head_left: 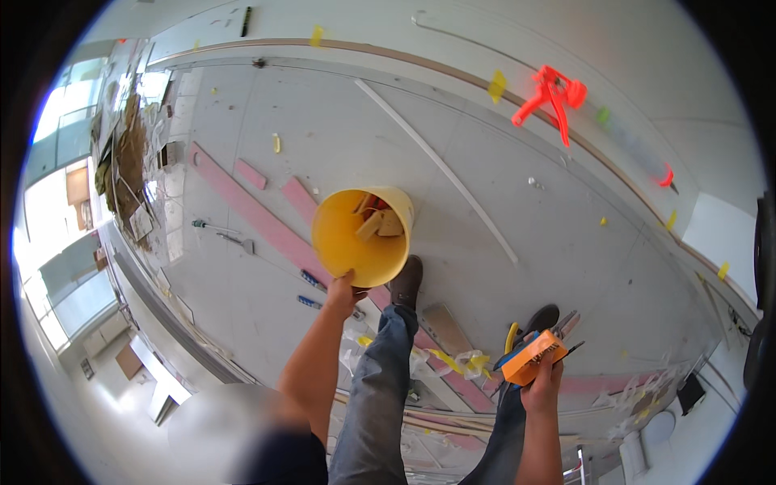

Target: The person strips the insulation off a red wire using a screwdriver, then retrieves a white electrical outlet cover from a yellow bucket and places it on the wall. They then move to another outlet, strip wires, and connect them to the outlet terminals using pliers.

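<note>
My left hand point(342, 293) grips the lower rim of a yellow bucket point(349, 246) and holds it out over the floor. Its mouth faces me, and a few pale scraps lie inside it. My right hand point(543, 381) holds an orange box-shaped tool point(529, 360) together with pliers point(566, 325) that have yellow handles. Both legs in jeans and dark shoes point(406, 280) stand on the grey floor below.
Pink boards point(257, 214) lie across the floor left of the bucket. A long white strip point(440, 167) runs diagonally. An orange caulking gun point(552, 95) lies near the wall. Debris is piled at the far left point(129, 162). Crumpled plastic and yellow tape point(453, 361) sit by my feet.
</note>
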The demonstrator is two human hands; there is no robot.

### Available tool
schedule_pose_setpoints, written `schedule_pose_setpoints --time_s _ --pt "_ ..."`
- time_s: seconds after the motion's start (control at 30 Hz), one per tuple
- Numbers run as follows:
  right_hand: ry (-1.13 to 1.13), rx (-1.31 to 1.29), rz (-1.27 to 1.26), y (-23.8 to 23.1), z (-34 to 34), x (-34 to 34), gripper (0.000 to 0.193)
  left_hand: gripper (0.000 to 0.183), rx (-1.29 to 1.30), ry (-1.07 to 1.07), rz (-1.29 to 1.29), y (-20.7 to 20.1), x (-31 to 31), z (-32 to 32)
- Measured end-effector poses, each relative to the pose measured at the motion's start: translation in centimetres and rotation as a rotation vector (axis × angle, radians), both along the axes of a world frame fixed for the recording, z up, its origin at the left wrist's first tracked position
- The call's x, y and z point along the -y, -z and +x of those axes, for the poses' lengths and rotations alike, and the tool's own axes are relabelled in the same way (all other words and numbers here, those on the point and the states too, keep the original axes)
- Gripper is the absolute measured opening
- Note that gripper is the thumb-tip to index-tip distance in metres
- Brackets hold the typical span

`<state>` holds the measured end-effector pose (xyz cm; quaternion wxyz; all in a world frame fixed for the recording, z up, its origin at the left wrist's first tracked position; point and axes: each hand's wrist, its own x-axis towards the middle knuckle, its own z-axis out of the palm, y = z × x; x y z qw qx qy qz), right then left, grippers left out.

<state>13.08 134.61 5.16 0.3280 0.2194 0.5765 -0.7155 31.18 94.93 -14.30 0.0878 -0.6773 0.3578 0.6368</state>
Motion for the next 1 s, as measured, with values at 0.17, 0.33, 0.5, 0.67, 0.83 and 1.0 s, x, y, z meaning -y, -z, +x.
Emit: schedule_pose_setpoints --time_s 0.17,0.33,0.5,0.67,0.83,1.0 --pt "0.150 0.028 0.072 3.4 0.9 -4.2 0.056 0.047 -0.074 -0.172 0.036 -3.3 -3.9 3.2" --pt "0.178 0.017 0.080 5.8 2.1 -7.3 0.057 0.035 -0.117 0.739 -0.071 -3.4 -13.3 -4.1" --pt "0.160 0.022 0.075 8.7 3.1 -8.9 0.056 0.032 -0.089 1.188 -0.604 12.5 -15.4 -16.2" --pt "0.096 0.031 0.136 10.8 3.6 -12.1 0.056 0.029 0.284 1.278 -0.798 17.9 -16.9 -25.2" --pt "0.117 0.032 0.160 11.3 3.3 -14.1 0.055 0.023 -0.072 1.409 -0.838 18.3 -20.4 -21.0" --pt "0.109 0.028 0.170 10.8 2.6 -15.0 0.050 0.019 -0.196 1.551 -0.441 16.5 -31.7 -19.0"
